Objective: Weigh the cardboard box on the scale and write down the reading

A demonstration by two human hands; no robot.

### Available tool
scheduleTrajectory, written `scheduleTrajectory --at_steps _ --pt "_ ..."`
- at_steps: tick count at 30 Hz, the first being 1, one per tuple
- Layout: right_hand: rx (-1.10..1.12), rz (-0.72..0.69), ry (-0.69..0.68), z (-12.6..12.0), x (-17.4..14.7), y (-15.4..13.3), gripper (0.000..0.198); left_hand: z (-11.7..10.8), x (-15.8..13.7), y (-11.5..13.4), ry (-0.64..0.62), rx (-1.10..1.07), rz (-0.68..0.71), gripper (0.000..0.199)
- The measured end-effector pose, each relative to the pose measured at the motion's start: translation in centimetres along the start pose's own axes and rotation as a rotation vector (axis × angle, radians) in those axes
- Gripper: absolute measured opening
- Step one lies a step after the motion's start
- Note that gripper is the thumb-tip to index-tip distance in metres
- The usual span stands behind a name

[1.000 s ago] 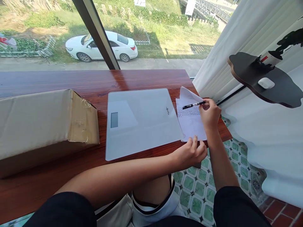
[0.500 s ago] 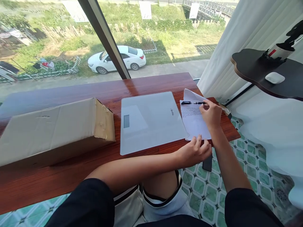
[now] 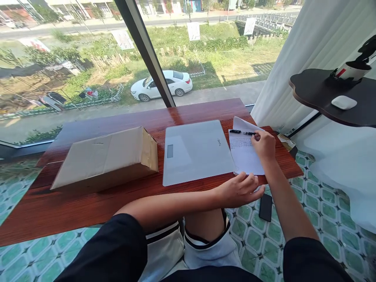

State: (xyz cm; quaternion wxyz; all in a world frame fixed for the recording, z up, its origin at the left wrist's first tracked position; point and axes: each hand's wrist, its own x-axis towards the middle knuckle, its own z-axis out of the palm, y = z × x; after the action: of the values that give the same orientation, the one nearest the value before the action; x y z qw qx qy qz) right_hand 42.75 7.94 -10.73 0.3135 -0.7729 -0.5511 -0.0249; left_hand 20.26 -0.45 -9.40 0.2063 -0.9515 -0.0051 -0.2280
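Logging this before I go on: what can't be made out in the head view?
- Writing on the paper: too small to read.
- Scale display: blank or unreadable.
- Left hand fingertips against the table edge: contact with paper unclear.
- Pen tip: too small.
- Box contents: closed.

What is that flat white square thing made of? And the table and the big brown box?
The flat white scale looks like frosted glass: smooth, pale, with soft reflections, though it could be plastic. The table seems to be reddish wood with a glossy varnish; grain lines and window glare show. The box looks like plain brown cardboard, dull and creased.
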Motion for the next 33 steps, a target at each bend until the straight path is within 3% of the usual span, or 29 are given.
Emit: scheduleTrajectory --at_steps 5,7,11,17,22,23,26,31,33 --pt "-0.003 -0.003 0.033 -0.2 0.0 -0.3 0.022 -4.0 -3.3 -1.6 0.065 -0.016 -0.019 0.04" --pt "-0.002 -0.017 0.063 -0.1 0.0 -0.3 0.014 -5.7 -5.3 -2.2 0.057 0.004 -0.051 0.042" --pt "-0.023 -0.07 0.102 0.0 -0.2 -0.1 0.018 -9.0 -10.4 -3.6 0.039 0.118 -0.167 0.037" --pt "-0.12 -0.062 0.126 0.0 -0.3 0.0 0.024 -13.3 -21.0 -5.6 0.104 0.448 -0.505 0.042" --pt "-0.18 -0.036 0.106 -0.2 -0.2 -0.2 0.034 -14.8 -31.1 -4.5 0.19 0.649 -0.86 0.033" --pt "-0.197 -0.026 0.101 -0.2 -0.2 -0.3 0.037 -14.8 -32.6 -4.1 0.225 0.653 -0.956 0.028" --pt "-0.258 -0.008 0.086 -0.4 -0.2 -0.2 0.042 -14.8 -35.0 -3.5 0.533 0.606 -1.276 0.023" --pt "-0.315 -0.023 0.124 -0.1 -0.2 0.2 0.045 -15.3 -33.9 -4.8 1.003 0.203 -1.719 0.025" --pt "-0.307 -0.014 0.129 0.0 -0.1 0.2 0.045 -15.5 -33.4 -5.5 1.124 -0.005 -1.861 0.025"
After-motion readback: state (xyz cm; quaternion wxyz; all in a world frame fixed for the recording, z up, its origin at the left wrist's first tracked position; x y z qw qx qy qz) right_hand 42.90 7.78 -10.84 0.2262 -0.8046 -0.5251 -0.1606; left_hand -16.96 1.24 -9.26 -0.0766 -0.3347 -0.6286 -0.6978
